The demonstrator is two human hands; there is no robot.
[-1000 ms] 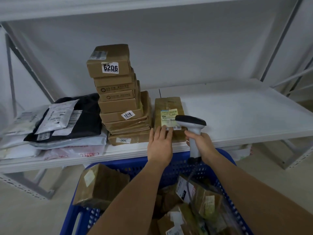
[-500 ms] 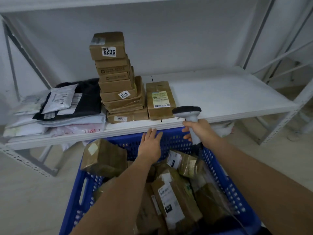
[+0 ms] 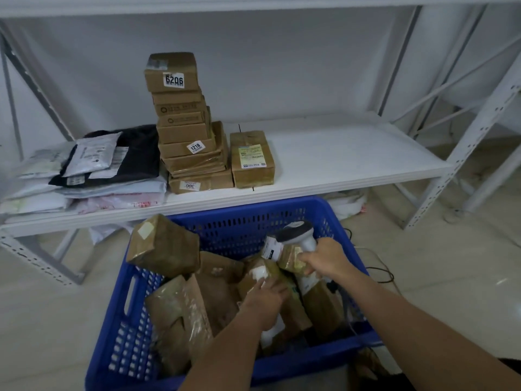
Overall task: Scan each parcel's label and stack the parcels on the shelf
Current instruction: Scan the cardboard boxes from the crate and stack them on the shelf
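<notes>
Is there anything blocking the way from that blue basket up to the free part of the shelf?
Nothing visible does. The shelf is bare to the right of the single parcel and the tall stack, and the basket sits just below its front edge.

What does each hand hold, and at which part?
Right hand grips the scanner by its handle. Left hand reaches onto a parcel in the crate; grip unclear.
</notes>
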